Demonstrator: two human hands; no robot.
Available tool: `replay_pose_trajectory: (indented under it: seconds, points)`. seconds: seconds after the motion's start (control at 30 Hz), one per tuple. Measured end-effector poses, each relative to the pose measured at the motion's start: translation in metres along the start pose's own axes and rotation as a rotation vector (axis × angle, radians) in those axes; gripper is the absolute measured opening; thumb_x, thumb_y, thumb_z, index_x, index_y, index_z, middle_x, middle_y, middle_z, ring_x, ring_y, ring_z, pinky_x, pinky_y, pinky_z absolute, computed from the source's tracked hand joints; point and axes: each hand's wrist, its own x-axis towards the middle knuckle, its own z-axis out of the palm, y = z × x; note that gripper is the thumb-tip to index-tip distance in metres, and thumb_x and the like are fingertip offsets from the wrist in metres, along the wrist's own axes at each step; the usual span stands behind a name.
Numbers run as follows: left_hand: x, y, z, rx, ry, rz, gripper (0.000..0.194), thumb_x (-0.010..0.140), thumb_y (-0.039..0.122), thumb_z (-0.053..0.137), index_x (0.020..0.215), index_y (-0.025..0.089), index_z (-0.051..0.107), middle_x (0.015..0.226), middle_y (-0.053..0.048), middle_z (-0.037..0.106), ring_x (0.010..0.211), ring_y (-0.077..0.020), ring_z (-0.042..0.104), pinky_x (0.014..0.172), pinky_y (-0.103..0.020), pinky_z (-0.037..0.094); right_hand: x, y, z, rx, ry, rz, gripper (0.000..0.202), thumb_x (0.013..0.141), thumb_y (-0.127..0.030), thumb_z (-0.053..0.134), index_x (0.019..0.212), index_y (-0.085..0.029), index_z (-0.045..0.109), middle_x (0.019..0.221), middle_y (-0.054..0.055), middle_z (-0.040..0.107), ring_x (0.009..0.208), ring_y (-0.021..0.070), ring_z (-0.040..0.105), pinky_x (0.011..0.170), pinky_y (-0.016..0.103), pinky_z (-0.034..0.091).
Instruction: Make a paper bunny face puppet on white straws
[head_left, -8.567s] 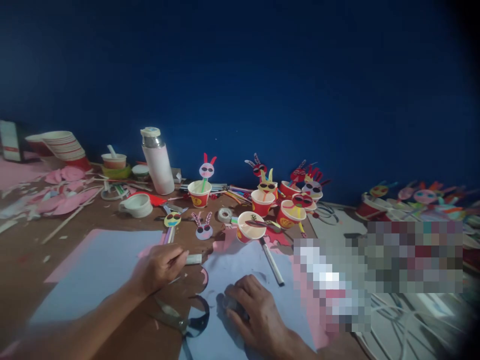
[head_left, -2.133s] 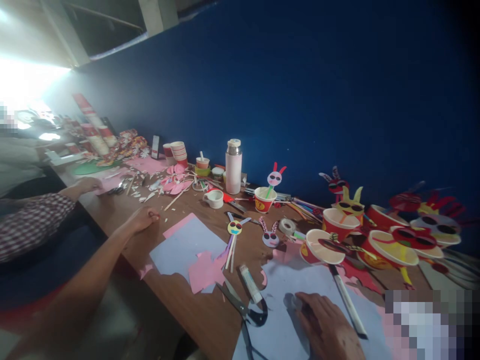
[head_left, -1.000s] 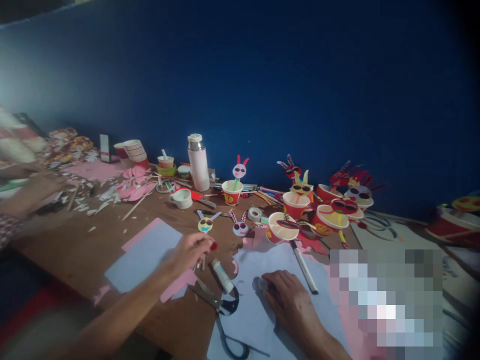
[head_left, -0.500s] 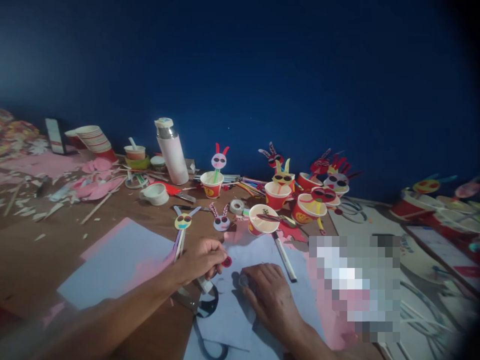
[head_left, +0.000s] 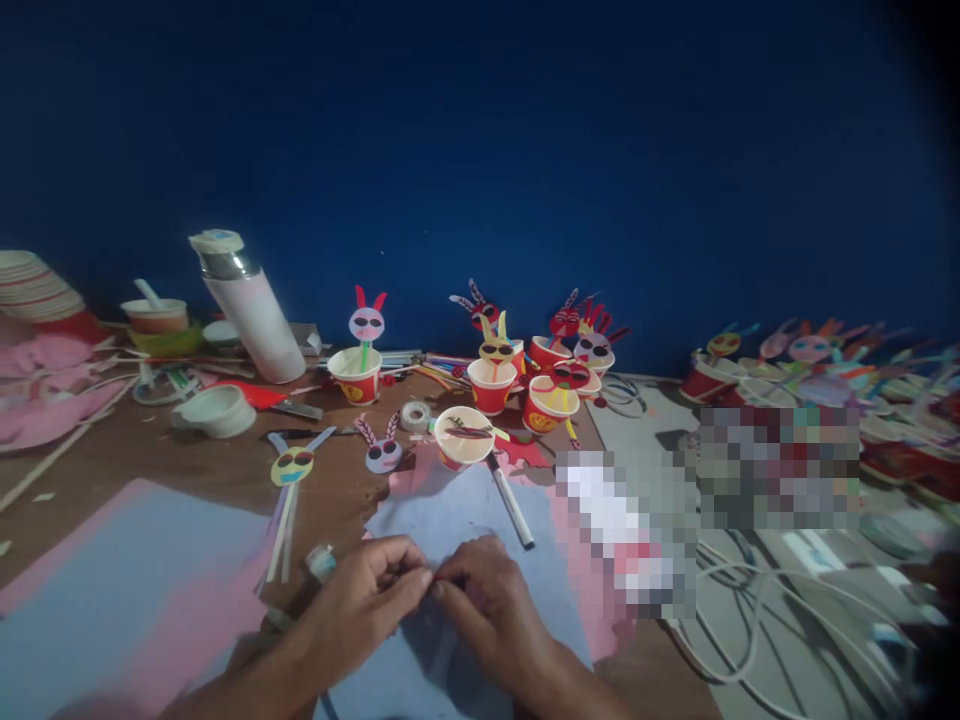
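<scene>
My left hand point(head_left: 375, 595) and my right hand point(head_left: 491, 605) meet fingertip to fingertip above the blue paper point(head_left: 427, 510). Both are closed in a pinch, and only a sliver of a small red disc point(head_left: 437, 577) shows between them. Fingers cover the rest of it. Beyond my hands lie a yellow paper rabbit face point(head_left: 292, 467) with strips hanging from it and a lilac rabbit face point(head_left: 384, 456). A white marker point(head_left: 511, 502) rests on the paper past my right hand.
A paper cup point(head_left: 464, 440) stands behind the paper, with more cups bearing rabbit faces at the back. A flask point(head_left: 255, 320) and a white tape roll point(head_left: 415, 415) are further left. Cables point(head_left: 750, 640) run along the right. Blue and pink sheets point(head_left: 127, 580) lie at left.
My right hand has risen from the paper and come to my left hand, closing at the small red disc. The disc is now mostly hidden. The view has turned to the right.
</scene>
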Motion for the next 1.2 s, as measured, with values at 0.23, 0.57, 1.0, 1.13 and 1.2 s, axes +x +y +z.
replay_pose_trajectory:
  seconds: [0.23, 0.57, 1.0, 1.13, 1.2]
  points:
    - [0.005, 0.003, 0.0, -0.29, -0.082, -0.088, 0.034, 0.073, 0.047, 0.057, 0.071, 0.014, 0.053, 0.053, 0.003, 0.051, 0.038, -0.005, 0.04, 0.038, -0.017, 0.03, -0.002, 0.004, -0.003, 0.464, -0.105, 0.206, 0.029, 0.083, -0.039, 0.053, 0.071, -0.014, 0.062, 0.06, 0.0, 0.056, 0.058, 0.0101, 0.045, 0.056, 0.023, 0.035]
    - [0.011, 0.0, 0.005, -0.521, -0.108, -0.146, 0.032, 0.066, 0.043, 0.067, 0.068, 0.014, 0.052, 0.052, 0.003, 0.052, 0.035, -0.0039, 0.04, 0.036, -0.016, 0.033, 0.005, 0.009, -0.004, 0.843, -0.07, 0.392, 0.036, 0.069, -0.048, 0.068, 0.065, -0.014, 0.058, 0.055, -0.003, 0.052, 0.048, 0.0058, 0.039, 0.047, 0.019, 0.029]
    - [0.014, -0.012, 0.003, -0.571, -0.112, -0.105, 0.038, 0.064, 0.047, 0.07, 0.072, 0.014, 0.054, 0.053, 0.004, 0.053, 0.036, -0.0032, 0.041, 0.036, -0.015, 0.034, 0.007, 0.013, 0.001, 0.836, -0.066, 0.467, 0.039, 0.065, -0.05, 0.071, 0.062, -0.014, 0.056, 0.053, -0.002, 0.053, 0.045, 0.006, 0.04, 0.044, 0.02, 0.028]
    - [0.014, -0.014, 0.001, -0.489, -0.102, -0.065, 0.038, 0.064, 0.046, 0.07, 0.076, 0.013, 0.055, 0.058, 0.003, 0.055, 0.038, -0.0031, 0.042, 0.037, -0.015, 0.035, 0.007, 0.012, 0.001, 0.743, -0.047, 0.437, 0.04, 0.066, -0.052, 0.068, 0.062, -0.014, 0.056, 0.052, -0.003, 0.049, 0.044, 0.0058, 0.038, 0.044, 0.02, 0.027]
    - [0.014, -0.014, 0.002, -0.455, -0.091, -0.054, 0.037, 0.064, 0.046, 0.069, 0.076, 0.013, 0.055, 0.058, 0.003, 0.055, 0.038, -0.003, 0.041, 0.038, -0.016, 0.035, 0.008, 0.011, 0.0, 0.7, -0.042, 0.427, 0.041, 0.067, -0.054, 0.066, 0.061, -0.014, 0.056, 0.052, -0.003, 0.048, 0.045, 0.0062, 0.037, 0.045, 0.021, 0.027]
